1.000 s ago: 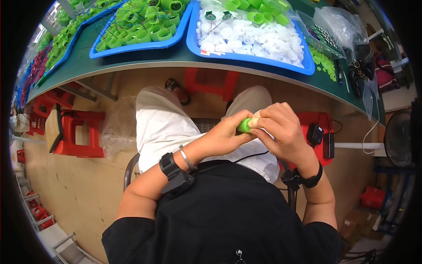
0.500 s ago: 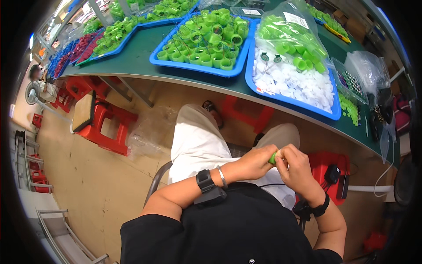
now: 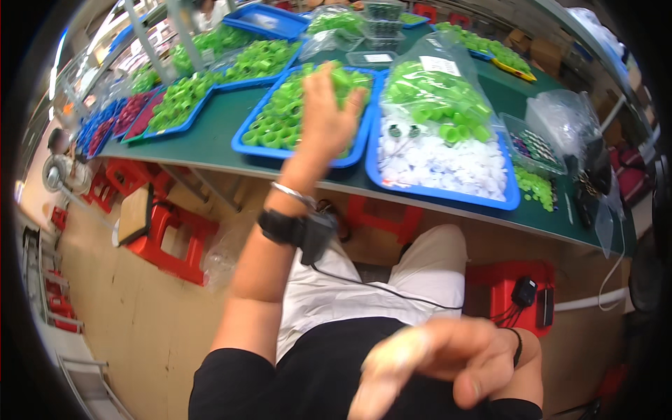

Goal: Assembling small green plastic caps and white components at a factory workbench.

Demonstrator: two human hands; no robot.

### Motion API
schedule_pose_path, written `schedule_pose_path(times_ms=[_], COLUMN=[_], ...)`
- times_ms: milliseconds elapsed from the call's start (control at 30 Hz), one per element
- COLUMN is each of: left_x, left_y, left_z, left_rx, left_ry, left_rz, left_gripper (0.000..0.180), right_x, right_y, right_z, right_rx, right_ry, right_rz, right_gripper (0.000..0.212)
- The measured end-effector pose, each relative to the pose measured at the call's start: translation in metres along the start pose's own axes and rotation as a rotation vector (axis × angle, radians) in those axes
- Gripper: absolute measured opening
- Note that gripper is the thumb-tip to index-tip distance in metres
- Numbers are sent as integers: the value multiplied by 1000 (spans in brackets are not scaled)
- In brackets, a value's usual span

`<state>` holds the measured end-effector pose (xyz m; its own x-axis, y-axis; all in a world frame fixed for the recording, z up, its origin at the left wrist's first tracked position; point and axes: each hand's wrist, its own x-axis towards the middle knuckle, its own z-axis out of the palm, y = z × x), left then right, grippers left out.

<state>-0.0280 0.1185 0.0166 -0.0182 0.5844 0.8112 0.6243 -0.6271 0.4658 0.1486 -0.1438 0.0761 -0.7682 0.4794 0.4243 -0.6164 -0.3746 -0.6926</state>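
My left hand reaches out over a blue tray heaped with small green plastic cups. Its fingers are stretched and spread, and the fingertips are at the cups near the tray's far side. I see nothing held in it. Close to the camera, in front of my black shirt, is my right hand, blurred by motion. Its thumb stands apart from the other fingers, and a pale smear on them is too blurred to make out. No green piece shows in that hand.
Right of the cups, another blue tray holds white plastic pieces and a bag of green cups. A clear box of small parts sits beyond it. Red stools stand left; another red stool carries a black device.
Both hands were together at my lap around a small green piece. The left has since moved forward over the cup tray; the right has come back and down, nearer the camera.
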Motion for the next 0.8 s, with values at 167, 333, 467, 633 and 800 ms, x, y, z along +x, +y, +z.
schedule_pose_path(times_ms=[167,333,467,633,800], left_x=[24,18,17,17,29], left_y=[-59,-30,21,23,15], left_z=[16,20,34,73,93], left_rx=[415,516,194,33,-28], left_ry=[-198,-29,-254,-639,-574], left_rz=[-148,137,290,189,176], left_gripper=[69,50,31,21,19], right_x=[7,8,37,7,28], right_y=[29,43,69,-14,-48], right_z=[24,34,24,-36,-173], right_rx=[277,524,603,-282,-1308], right_ry=[-76,250,37,129,933], right_rz=[-248,-521,-824,-217,-109], right_gripper=[67,49,49,32,15])
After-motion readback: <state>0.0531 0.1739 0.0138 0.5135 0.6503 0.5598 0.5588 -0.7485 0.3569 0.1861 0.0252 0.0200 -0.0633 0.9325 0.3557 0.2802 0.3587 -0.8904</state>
